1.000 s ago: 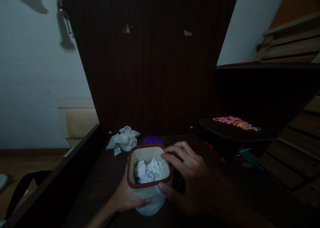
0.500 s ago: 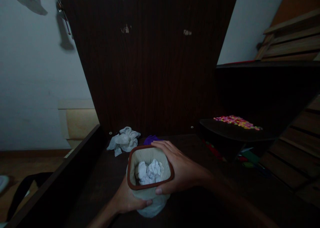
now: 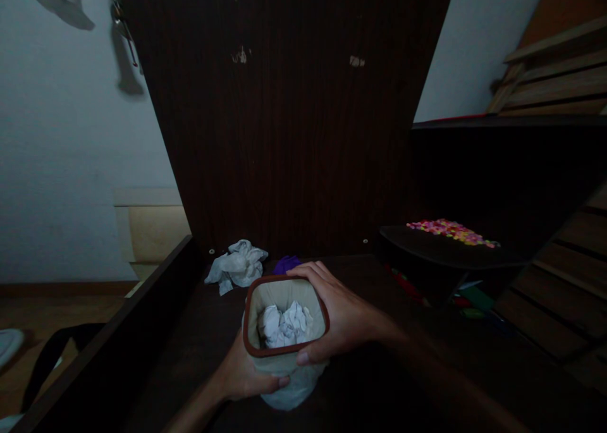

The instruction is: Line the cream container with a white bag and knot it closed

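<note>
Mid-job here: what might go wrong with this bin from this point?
The bin is open-topped, so tilting might spill the crumpled paper. The loose bag hangs below the brown rim, by the left hand, and might slip if tugged. The right hand could bump the purple item close behind.

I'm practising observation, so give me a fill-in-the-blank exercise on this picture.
1. The bin has a rim coloured ____.
2. The crumpled white paper lies ____ the bin.
3. The small item just beyond the bin is coloured ____.
4. The hand placed higher on the bin is the person's ____ one.

Missing words: brown; inside; purple; right.
</note>
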A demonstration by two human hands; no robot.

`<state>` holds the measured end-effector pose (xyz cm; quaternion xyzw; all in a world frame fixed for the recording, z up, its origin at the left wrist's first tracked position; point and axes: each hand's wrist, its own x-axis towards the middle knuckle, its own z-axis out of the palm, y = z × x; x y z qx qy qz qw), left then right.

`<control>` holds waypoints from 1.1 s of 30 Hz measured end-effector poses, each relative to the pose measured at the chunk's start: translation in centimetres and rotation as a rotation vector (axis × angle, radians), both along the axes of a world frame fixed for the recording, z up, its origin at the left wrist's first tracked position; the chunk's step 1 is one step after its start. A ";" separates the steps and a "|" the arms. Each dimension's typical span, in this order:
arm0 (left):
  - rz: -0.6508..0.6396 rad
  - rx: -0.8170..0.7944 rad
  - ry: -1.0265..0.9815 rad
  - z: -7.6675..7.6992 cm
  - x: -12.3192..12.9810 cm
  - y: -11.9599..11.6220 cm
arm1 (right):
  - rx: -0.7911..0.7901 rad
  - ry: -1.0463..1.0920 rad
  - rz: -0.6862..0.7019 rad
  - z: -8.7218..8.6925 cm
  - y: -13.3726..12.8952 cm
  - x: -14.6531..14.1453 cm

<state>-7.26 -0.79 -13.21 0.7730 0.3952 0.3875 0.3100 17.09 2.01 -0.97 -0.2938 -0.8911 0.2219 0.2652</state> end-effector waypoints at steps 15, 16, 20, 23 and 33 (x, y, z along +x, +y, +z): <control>0.023 -0.086 -0.145 -0.4 0.3 -0.1 | 0.028 0.320 -0.090 3.3 0.6 2.5; 0.034 -0.084 -0.138 -0.4 0.3 -0.2 | 0.027 0.324 -0.114 3.4 0.7 3.1; 0.079 -0.082 -0.094 -0.4 0.1 -0.2 | 0.058 0.299 -0.228 2.8 2.0 5.7; 0.067 -0.097 -0.084 -0.3 -0.1 -0.2 | 0.038 0.244 -0.320 1.4 3.1 8.1; 0.069 -0.120 -0.067 -1.1 -0.4 0.0 | -0.203 -0.123 -0.359 -6.9 1.5 15.3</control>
